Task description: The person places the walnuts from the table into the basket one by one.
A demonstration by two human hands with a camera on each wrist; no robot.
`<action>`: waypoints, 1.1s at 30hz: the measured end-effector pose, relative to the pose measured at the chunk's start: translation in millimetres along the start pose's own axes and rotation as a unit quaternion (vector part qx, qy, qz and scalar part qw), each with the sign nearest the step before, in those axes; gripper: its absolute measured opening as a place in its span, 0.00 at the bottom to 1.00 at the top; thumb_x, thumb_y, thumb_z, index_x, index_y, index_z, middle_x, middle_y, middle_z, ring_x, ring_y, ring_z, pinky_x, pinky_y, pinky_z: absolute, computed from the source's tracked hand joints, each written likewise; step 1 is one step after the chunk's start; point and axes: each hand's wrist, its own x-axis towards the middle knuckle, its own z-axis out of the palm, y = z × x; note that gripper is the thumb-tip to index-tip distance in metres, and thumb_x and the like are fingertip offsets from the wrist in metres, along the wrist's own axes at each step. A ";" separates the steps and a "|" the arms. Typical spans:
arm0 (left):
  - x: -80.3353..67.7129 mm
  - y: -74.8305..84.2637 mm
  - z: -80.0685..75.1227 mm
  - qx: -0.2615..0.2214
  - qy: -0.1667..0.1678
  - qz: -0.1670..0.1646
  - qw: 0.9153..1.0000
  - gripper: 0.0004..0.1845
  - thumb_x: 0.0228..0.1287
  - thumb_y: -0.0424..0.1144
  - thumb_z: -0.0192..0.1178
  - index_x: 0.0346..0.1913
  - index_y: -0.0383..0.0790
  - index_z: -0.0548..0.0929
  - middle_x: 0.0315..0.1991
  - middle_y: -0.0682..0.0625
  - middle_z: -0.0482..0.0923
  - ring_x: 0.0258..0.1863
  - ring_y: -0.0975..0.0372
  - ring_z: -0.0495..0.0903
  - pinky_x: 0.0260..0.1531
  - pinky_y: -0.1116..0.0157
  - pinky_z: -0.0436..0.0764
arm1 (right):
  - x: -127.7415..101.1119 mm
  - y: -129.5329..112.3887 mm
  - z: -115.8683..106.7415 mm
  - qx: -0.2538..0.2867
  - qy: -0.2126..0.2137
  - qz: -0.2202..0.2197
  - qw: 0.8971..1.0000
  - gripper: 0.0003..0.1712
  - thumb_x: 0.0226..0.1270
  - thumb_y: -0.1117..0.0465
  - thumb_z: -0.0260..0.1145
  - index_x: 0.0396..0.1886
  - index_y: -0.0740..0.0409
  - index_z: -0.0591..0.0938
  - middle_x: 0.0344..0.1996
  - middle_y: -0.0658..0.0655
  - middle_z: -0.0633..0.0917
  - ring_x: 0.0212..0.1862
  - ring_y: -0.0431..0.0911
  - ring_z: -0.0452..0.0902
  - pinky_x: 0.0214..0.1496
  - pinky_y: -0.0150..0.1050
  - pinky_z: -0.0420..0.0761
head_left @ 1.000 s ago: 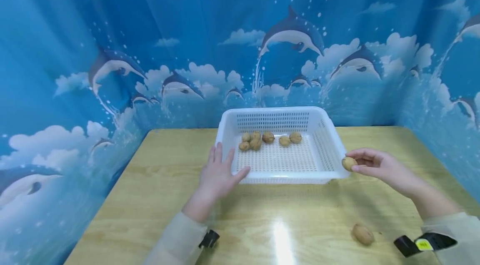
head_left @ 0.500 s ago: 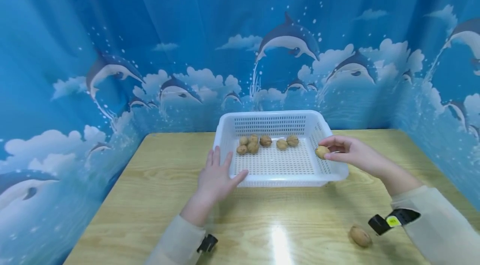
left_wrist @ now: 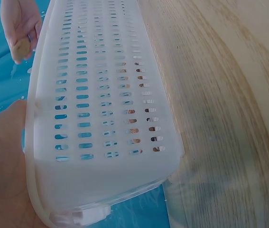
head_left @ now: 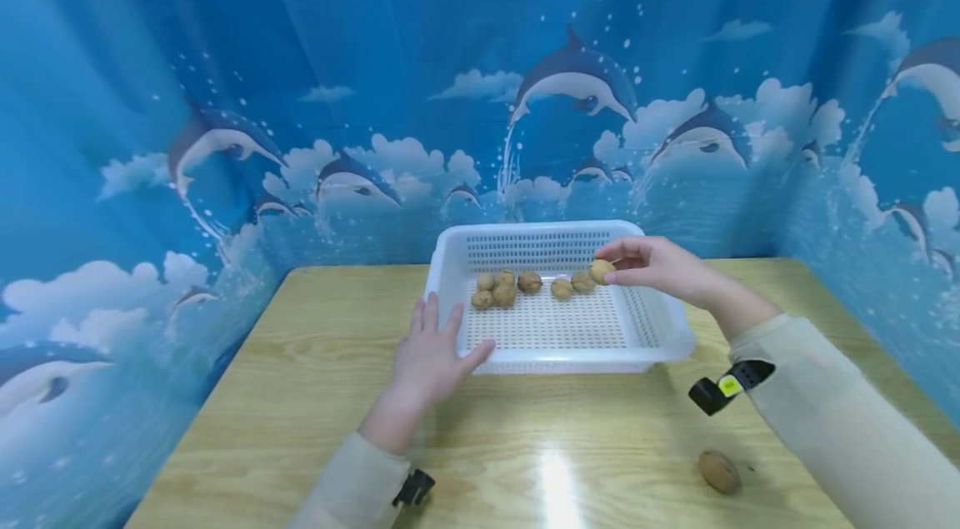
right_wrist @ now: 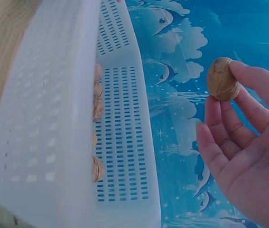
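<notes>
A white perforated plastic basket stands on the table with several walnuts spread along the back half of its floor. My right hand pinches another walnut between thumb and fingertips. It holds this nut above the basket's back right part, apart from the walnuts below, as the right wrist view confirms. At the basket's front left corner, my left hand rests on the rim with fingers straight and spread. The left wrist view shows that hand only partly, beside the rim.
A darker, longer brown nut lies on the wooden table at the front right, close to my right forearm. Behind the table hangs a blue curtain printed with dolphins. Black cameras are strapped to both wrists.
From outside the basket's right rim, my right hand has moved left and away from me with the walnut, over the basket. My left hand has stayed on the rim.
</notes>
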 end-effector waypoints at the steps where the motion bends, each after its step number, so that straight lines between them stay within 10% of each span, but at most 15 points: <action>1: 0.0 0.1 0.2 -0.001 0.001 0.000 1.000 0.45 0.60 0.72 0.41 0.72 0.45 0.57 0.73 0.37 0.39 0.70 0.43 0.39 0.54 0.38 0.65 | 3.9 -0.7 -0.7 -0.003 -0.002 0.001 1.000 0.28 0.64 0.51 0.63 0.60 0.60 0.73 0.54 0.60 0.76 0.54 0.53 0.74 0.53 0.49 0.76; 33: 0.5 1.4 1.6 -0.001 -0.002 -0.019 1.000 0.46 0.58 0.73 0.41 0.72 0.47 0.57 0.73 0.38 0.38 0.71 0.44 0.38 0.56 0.40 0.63 | 96.6 11.5 10.6 0.016 -0.038 0.033 0.999 0.29 0.67 0.56 0.61 0.64 0.62 0.68 0.59 0.63 0.72 0.61 0.57 0.66 0.60 0.54 0.68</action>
